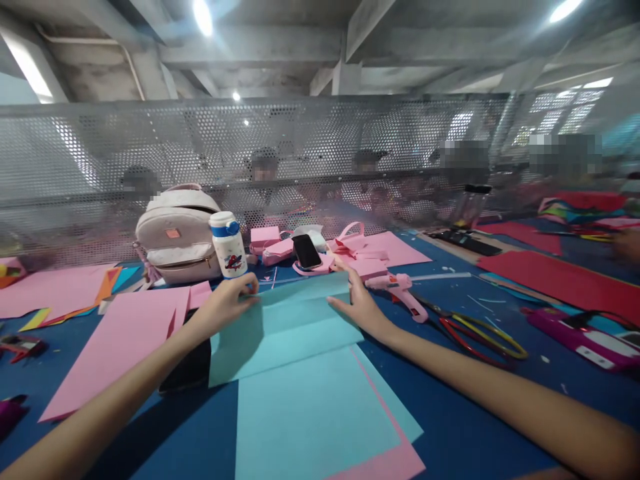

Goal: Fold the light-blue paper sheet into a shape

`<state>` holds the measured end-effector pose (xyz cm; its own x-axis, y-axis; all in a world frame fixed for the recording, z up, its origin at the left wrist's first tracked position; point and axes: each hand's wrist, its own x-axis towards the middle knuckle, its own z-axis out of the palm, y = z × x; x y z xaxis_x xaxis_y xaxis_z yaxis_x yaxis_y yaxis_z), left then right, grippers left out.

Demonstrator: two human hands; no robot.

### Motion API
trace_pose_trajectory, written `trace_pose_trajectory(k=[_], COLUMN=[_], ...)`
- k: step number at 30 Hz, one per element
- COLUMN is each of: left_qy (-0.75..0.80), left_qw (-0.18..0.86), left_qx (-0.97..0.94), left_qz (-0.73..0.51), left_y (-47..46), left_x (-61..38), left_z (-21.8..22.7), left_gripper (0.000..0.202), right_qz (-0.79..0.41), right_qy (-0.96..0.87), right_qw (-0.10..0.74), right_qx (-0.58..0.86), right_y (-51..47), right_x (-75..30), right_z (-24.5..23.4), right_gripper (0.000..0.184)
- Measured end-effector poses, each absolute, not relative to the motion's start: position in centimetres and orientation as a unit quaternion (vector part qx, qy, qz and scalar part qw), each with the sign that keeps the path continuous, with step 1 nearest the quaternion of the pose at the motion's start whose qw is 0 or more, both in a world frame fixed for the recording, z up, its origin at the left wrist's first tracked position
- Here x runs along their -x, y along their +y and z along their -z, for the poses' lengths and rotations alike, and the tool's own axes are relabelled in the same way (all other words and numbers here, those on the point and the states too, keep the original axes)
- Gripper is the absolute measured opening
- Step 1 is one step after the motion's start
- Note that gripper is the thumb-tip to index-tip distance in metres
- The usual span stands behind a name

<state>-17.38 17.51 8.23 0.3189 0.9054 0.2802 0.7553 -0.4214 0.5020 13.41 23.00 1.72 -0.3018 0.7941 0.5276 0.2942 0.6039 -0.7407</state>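
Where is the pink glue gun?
Head view, right of centre: the pink glue gun lies on the blue table, just right of the right hand resting on the teal paper, scissors beside it.

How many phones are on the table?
2: one phone on the pink holder beyond the teal sheet, another in a magenta case at far right. A dark slab beside the left forearm may be a third.

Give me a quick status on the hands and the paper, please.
Hands: left hand and right hand each pinch a top corner of teal sheet. Sheet folded over, flap raised. Pink glue gun close by right hand.
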Motion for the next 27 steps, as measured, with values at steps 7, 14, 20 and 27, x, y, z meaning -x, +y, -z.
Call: trace_pose_trajectory(k=[7,14,20,27], left_qy=[0.478,0.467,0.471,0.454], left_qw=[0.073,0.052,0.277,0.429], left_qx=[-0.741,-0.689,-0.554,-0.513], left_qz=[-0.466,-0.552,-0.628,-0.589], left_y=[16.5,16.7,16.6,16.4], left_x=[18.0,18.6,18.0,15.1], left_z=[-10.8,-10.7,-11.0,-8.1], left_gripper=[0.023,0.021,0.04,0.058], right_qz=[-0.426,-0.429,-0.501,-0.65], right_qy=[-0.705,-0.694,-0.669,-0.645], right_qw=[0.432,0.458,0.467,0.382], right_qx=[0.369,0.352,0.288,0.128], right_y=[21.8,22.4,22.2,20.0], right_x=[-13.4,-13.8,-13.7,-12.6], right_z=[-2.5,-2.0,-3.0,-2.6], right_gripper=[0.049,0.037,0.045,0.078])
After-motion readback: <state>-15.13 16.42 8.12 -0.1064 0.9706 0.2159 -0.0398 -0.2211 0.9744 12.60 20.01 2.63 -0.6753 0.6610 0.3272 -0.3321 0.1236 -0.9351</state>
